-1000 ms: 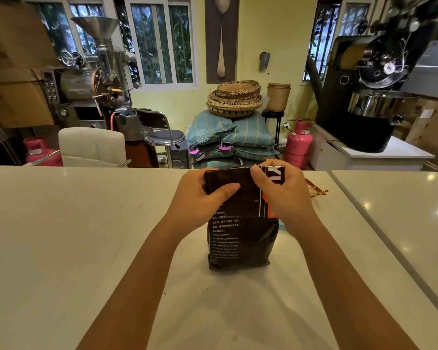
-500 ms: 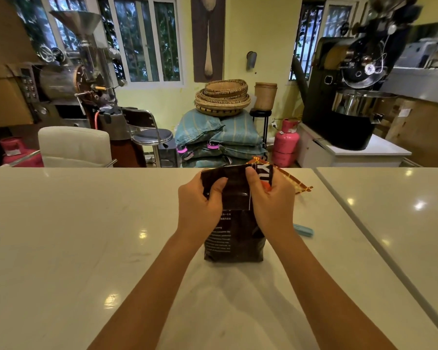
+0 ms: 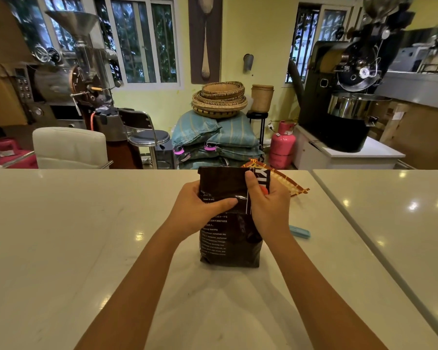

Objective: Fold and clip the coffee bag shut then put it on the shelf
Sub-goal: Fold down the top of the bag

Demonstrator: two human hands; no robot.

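Coffee bag (image 3: 229, 238), dark brown glossy foil with white print, stands upright at the centre of the frame, its upper part pinched between my fingers: left hand (image 3: 200, 210) wrapped round the left edge with the thumb pressed across the front, right hand (image 3: 269, 205) closed on the right edge, thumb up near the top. Foil like this looks slippery and crease-holding, the full base heavy, so I'd grip the empty top. A light-blue plastic clip (image 3: 300, 231) lies just right on the white glossy counter (image 3: 86, 236).
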